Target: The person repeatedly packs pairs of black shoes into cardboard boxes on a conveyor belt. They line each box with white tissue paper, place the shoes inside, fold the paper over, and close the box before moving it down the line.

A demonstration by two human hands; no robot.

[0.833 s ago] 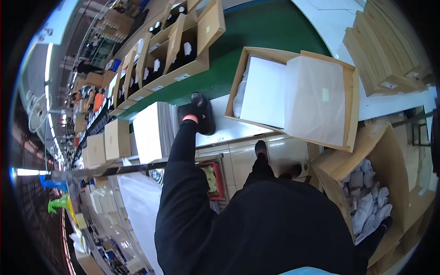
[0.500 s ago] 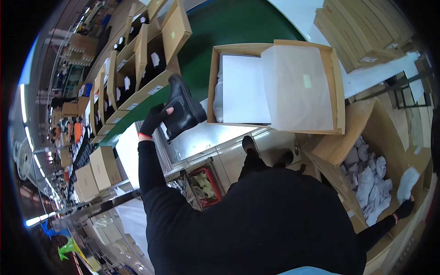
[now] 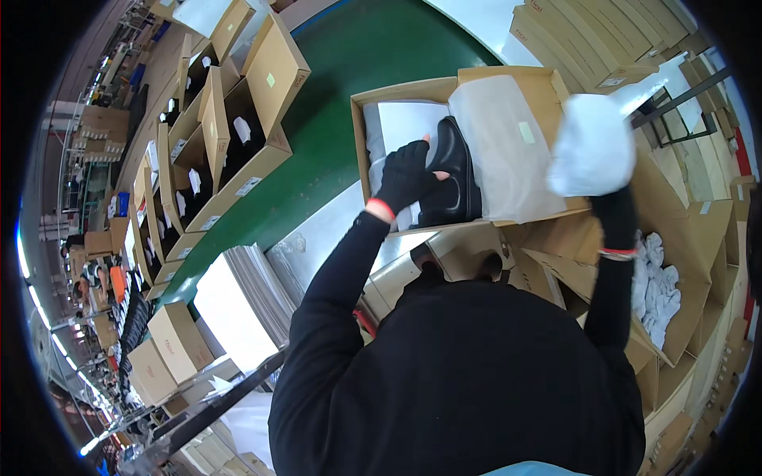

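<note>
My left hand, in a black fingerless glove, grips a black ankle boot. The boot lies on its side inside an open cardboard shoebox, on white paper. Pale tissue paper with a small light sticker spreads over the box's right part. My right hand is raised to the right of the box, closed on a wad of white paper. The wad is smeared by motion and hides most of the fingers.
At lower right a big carton holds crumpled white paper. Open shoeboxes with black footwear line the green conveyor belt at left. A stack of white sheets lies nearer me. Brown boxes stand at far right.
My left hand has brought the boot rightward from beside the shoebox into it. My right hand has lifted the paper wad out of the big carton and up beside the shoebox.
</note>
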